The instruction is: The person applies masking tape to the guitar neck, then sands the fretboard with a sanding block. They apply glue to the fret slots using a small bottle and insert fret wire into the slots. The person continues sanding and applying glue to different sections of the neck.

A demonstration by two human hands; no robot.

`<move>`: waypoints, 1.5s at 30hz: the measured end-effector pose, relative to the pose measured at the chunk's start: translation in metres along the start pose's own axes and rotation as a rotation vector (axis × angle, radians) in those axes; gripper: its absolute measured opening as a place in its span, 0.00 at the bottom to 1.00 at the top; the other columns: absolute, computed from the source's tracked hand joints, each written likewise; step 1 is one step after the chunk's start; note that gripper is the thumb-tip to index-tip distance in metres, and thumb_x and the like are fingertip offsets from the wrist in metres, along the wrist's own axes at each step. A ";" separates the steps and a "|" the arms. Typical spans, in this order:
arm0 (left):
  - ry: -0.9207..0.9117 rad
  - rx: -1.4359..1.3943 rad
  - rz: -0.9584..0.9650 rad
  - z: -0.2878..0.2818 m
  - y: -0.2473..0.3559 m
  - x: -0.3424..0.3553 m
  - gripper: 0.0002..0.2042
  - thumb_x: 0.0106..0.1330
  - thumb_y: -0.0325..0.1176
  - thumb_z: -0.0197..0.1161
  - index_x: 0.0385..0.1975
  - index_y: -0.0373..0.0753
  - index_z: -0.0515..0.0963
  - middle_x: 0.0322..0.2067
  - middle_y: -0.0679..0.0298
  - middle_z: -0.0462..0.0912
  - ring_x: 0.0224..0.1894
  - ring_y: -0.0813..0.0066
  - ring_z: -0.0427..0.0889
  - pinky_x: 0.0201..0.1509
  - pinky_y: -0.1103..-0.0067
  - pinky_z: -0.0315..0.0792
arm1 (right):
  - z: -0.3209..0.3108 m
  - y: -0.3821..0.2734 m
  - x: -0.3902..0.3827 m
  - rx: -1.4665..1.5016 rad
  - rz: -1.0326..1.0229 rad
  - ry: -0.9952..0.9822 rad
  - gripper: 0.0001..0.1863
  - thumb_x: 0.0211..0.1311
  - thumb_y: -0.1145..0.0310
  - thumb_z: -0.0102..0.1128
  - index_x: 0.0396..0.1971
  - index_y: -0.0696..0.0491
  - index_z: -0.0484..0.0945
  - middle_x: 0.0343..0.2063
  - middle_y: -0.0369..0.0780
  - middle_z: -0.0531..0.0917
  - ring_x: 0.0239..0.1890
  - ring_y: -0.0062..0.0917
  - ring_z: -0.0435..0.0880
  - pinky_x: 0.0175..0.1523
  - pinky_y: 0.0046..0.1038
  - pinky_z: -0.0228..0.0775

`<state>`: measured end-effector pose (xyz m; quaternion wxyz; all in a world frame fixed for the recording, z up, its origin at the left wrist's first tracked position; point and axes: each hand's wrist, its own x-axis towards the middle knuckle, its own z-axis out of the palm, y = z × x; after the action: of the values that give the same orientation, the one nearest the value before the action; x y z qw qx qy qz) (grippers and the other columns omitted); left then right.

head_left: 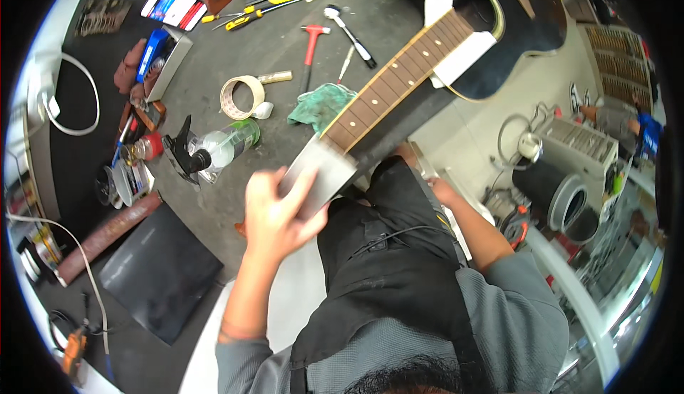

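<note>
Head view looks down on a grey table [214, 201] crowded with tools. At the left lie a black flat panel [158, 271] and a reddish rod [107, 236], with a spray bottle [214, 148] just beyond them and a roll of masking tape [241, 97] farther off. A red-handled hammer [310, 48] and a crumpled green cloth [320, 107] sit near the middle. The person's left hand [274, 212] is raised, its fingers [303, 184] wrapped around a flat grey sanding block [318, 173] that rests on the near end of the guitar neck [399, 84]. The neck runs up and to the right to the black guitar body [513, 16], which has white tape beside the fretboard. The right hand [438, 189] sits under the neck at the table's right edge; whether its fingers are clenched I cannot tell, as it is mostly hidden.
</note>
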<state>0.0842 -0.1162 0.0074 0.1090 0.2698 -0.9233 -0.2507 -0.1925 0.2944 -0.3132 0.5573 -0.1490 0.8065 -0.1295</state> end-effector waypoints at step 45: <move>0.023 0.124 0.368 0.074 0.041 0.145 0.32 0.62 0.42 0.76 0.70 0.48 0.83 0.45 0.42 0.77 0.52 0.40 0.80 0.55 0.53 0.79 | -0.275 -0.368 0.022 -0.431 -0.924 0.938 0.21 0.86 0.54 0.50 0.47 0.56 0.84 0.46 0.54 0.90 0.53 0.54 0.88 0.60 0.50 0.78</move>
<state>-0.0794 -0.1367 -0.0242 0.1467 0.1055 -0.9695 -0.1659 -0.4222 -0.0417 -0.0996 -0.0048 -0.5127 0.8240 -0.2411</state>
